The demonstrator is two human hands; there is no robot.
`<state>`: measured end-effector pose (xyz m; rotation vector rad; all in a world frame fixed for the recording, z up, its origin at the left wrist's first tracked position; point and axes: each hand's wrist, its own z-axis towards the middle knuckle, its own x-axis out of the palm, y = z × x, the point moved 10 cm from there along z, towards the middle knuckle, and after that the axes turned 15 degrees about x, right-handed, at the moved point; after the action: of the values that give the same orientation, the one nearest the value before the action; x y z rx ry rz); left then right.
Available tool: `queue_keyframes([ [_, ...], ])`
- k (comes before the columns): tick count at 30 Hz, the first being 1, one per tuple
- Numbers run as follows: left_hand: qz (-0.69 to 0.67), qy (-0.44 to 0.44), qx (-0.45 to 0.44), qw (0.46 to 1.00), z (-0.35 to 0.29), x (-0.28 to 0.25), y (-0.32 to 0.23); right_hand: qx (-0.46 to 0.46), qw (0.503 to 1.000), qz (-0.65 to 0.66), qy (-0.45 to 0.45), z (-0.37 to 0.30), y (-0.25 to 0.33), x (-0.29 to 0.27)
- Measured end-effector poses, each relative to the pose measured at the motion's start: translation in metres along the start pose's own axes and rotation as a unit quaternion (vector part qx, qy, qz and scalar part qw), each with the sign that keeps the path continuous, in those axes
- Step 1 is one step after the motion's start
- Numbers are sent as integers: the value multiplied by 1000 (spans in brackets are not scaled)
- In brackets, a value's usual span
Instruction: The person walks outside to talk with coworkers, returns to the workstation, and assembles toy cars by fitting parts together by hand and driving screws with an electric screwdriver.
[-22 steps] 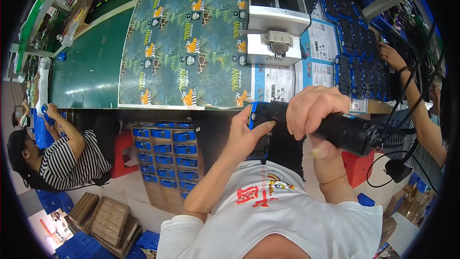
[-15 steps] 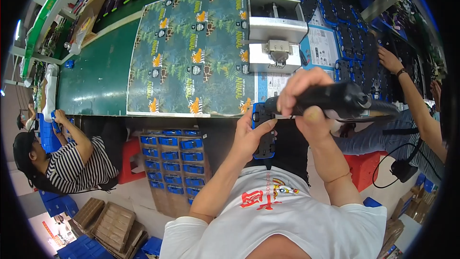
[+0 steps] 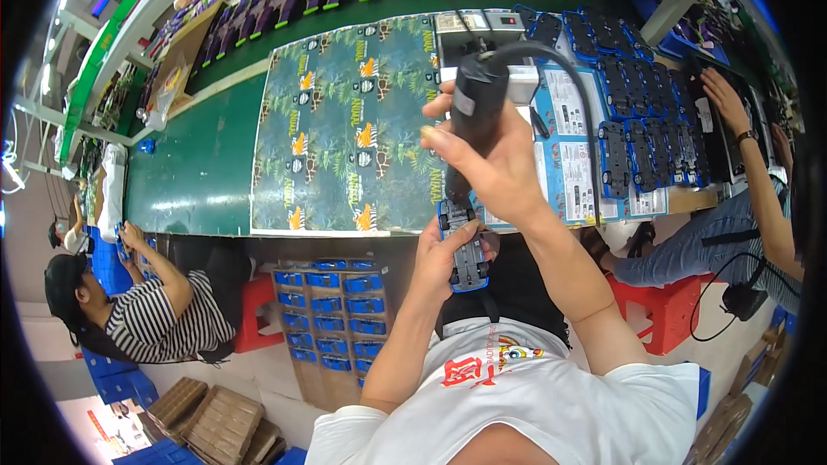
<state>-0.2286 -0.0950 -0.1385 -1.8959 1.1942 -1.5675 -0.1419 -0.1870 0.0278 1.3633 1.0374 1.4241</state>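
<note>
My left hand (image 3: 433, 263) is closed round a toy car (image 3: 469, 269) just off the table's near edge. The car is upside down, its dark underside up and its blue body showing along the rim. My right hand (image 3: 510, 174) grips a black electric screwdriver (image 3: 479, 102) with a cable curving off its top end. The screwdriver stands close to upright over the car, its lower end at the car's far end. Whether the bit touches the car, I cannot tell. A silver metal device (image 3: 519, 84) on the table is partly hidden behind the screwdriver.
Rows of similar upturned toy cars (image 3: 613, 164) lie at the right on printed sheets. A patterned sheet (image 3: 340, 133) covers the table's middle. Below stands a carton (image 3: 338, 314) of blue cars. Co-workers sit at left and right, one on a red stool (image 3: 663, 314).
My right hand has swung the screwdriver from lying nearly level to nearly upright over the car. The car stays in my left hand. The whole view has shifted slightly.
</note>
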Motion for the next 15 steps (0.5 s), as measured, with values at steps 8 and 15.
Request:
queue_keyframes([
  [8,4,-5,-18,1000,-1,-4,-4,-48,997,-5,-55,12,-4,4],
  [15,11,-9,-15,1000,-2,1,0,-52,994,92,-11,-12,11,7],
])
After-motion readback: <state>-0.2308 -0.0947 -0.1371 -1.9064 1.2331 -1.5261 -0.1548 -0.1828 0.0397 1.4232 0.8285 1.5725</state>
